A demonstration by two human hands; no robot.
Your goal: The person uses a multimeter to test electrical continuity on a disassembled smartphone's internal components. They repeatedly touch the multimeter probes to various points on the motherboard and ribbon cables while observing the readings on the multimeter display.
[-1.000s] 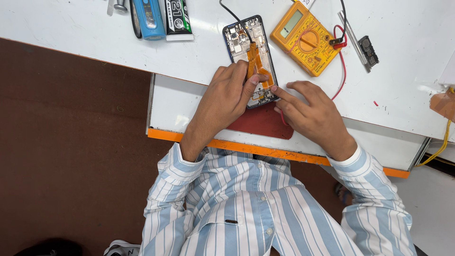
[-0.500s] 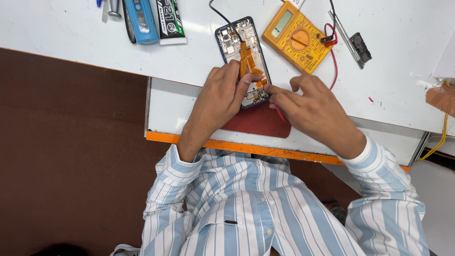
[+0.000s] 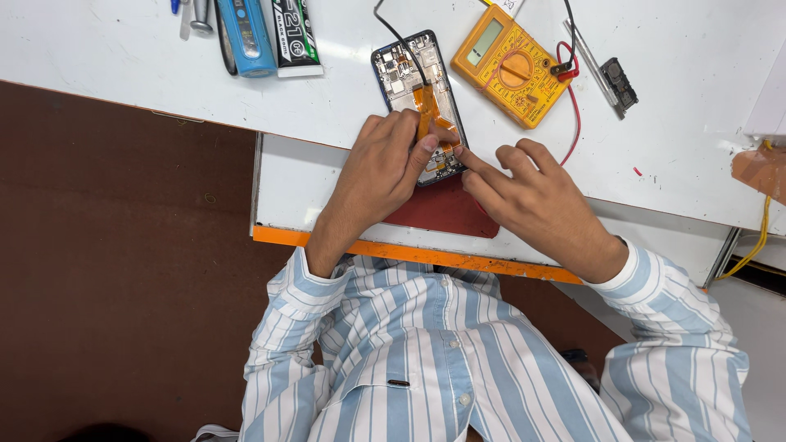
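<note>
Left hand [image 3: 381, 176] pins the opened phone [image 3: 416, 90] flat at twelve o'clock on the white table [image 3: 123, 74] while the right hand [image 3: 536, 200] fingertip presses its edge, multimeter [image 3: 512, 65] at two o'clock.

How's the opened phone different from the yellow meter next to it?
The phone is dark-framed with its back off, showing circuit parts and an orange ribbon; the meter is closed in a yellow case with a screen and a dial. Both hands, left and right, touch the phone; neither touches the meter. Red and black leads plug into the meter. Both lie flat on the white table.
</note>
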